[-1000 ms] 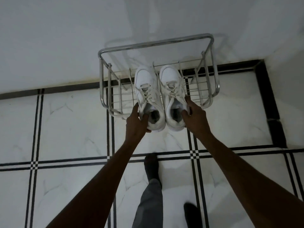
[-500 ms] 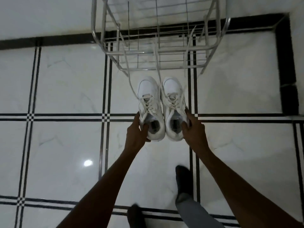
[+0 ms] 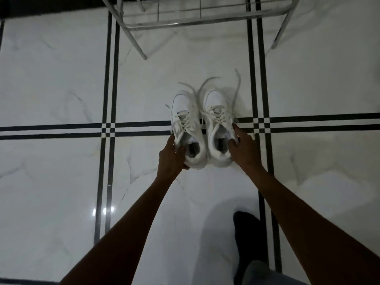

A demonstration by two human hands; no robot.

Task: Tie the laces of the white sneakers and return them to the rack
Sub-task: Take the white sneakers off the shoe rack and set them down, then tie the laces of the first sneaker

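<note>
Two white sneakers sit side by side low over the marble floor, toes pointing away from me. My left hand (image 3: 171, 156) grips the left sneaker (image 3: 186, 124) at its heel collar. My right hand (image 3: 242, 150) grips the right sneaker (image 3: 218, 112) at the outer side of its collar. Both pairs of laces (image 3: 205, 85) are untied and trail loose past the toes. The metal shoe rack (image 3: 185, 22) stands at the top of the view, only its lower bars and legs visible.
The floor is glossy white marble tile with black double lines (image 3: 109, 128) crossing it. My foot in a dark sock (image 3: 246, 229) and a grey trouser leg (image 3: 267, 274) show at the bottom right. A dark skirting band (image 3: 51, 5) runs along the top left.
Both sneakers have been pulled off the rack and brought down and back toward me over the floor. The rack has slid to the top of the view and the laces now trail loose.
</note>
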